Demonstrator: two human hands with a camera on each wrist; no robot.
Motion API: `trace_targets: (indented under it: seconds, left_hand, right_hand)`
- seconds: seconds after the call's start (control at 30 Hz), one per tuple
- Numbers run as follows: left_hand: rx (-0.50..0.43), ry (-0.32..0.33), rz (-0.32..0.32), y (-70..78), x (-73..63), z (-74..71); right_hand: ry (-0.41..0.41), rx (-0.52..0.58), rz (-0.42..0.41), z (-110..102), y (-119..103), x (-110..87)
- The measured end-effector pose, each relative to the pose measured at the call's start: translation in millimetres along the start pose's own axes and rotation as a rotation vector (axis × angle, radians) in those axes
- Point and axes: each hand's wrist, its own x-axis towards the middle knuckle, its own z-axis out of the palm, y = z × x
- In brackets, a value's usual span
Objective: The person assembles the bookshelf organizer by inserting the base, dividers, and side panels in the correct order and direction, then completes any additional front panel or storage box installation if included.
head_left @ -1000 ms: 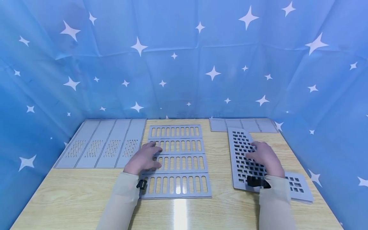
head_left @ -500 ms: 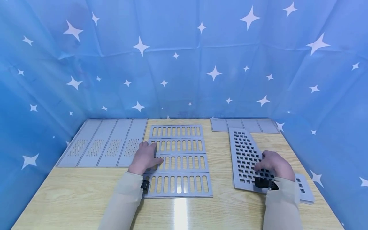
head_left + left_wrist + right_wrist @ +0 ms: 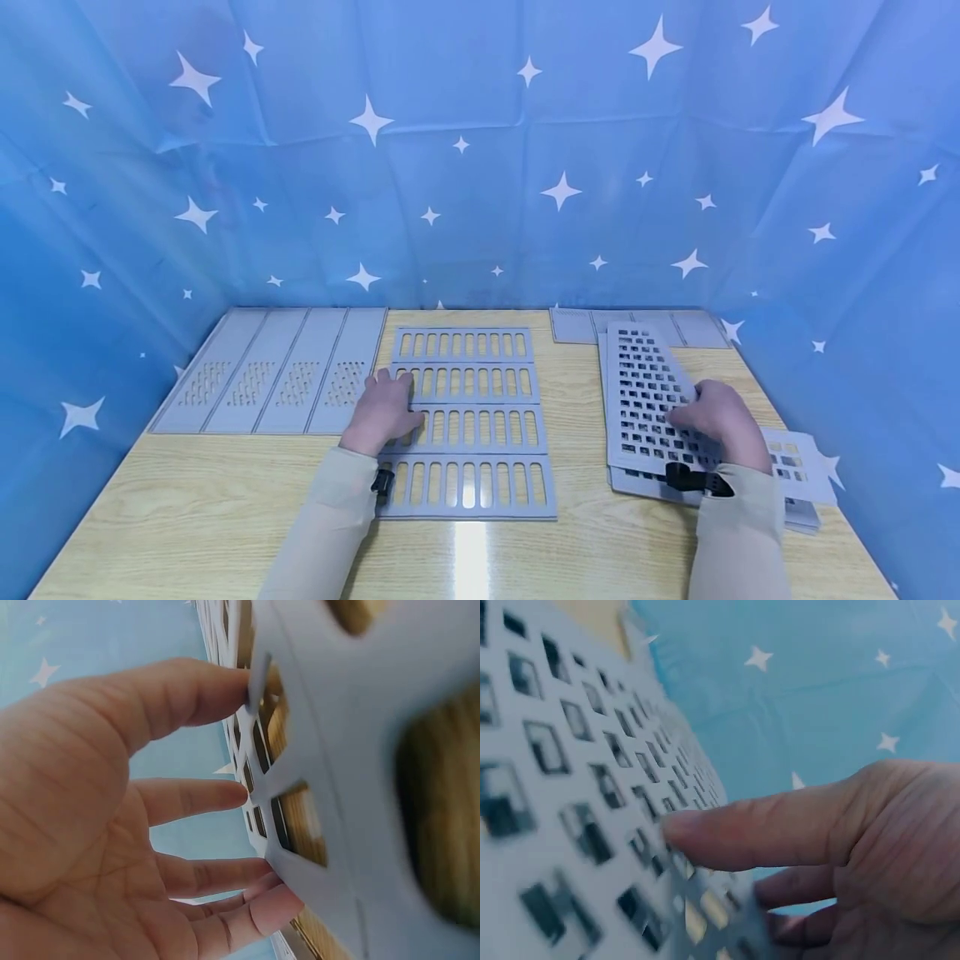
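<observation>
My right hand (image 3: 720, 421) grips the right part of a grey panel (image 3: 613, 400) with square holes. The thumb presses its top face, and the other fingers go behind its edge in the right wrist view. This panel is lifted and tilted a little above similar panels (image 3: 633, 483) stacked beneath it. My left hand (image 3: 378, 412) is at the left side of several grey slotted panels (image 3: 510, 510) laid in rows. In the left wrist view its fingers are spread, the fingertips touching the slotted panel (image 3: 352, 750) at its edge and holding nothing.
Grey panels (image 3: 277, 342) with slanted holes lie side by side at the back left. Another row of grey panels (image 3: 652, 321) lies at the back right, partly behind the lifted panel. A blue star-patterned curtain (image 3: 480, 233) stands behind the wooden table (image 3: 420, 558).
My right hand has moved right along the stack, and the top square-holed panel has come up off the one beneath. The left hand has stayed nearly in place.
</observation>
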Motion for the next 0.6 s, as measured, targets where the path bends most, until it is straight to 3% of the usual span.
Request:
trace_targets:
  seconds: [0.2, 0.6]
  left_hand:
    - [0.005, 0.000, -0.002, 1.5, -0.7, -0.1]
    - [0.012, -0.034, -0.010, 6.0, -4.7, -1.3]
  right_hand:
    - [0.112, 0.129, -0.037, 0.5, -3.9, -2.4]
    - [0.292, 0.345, -0.203, 4.9, -21.1, -6.5]
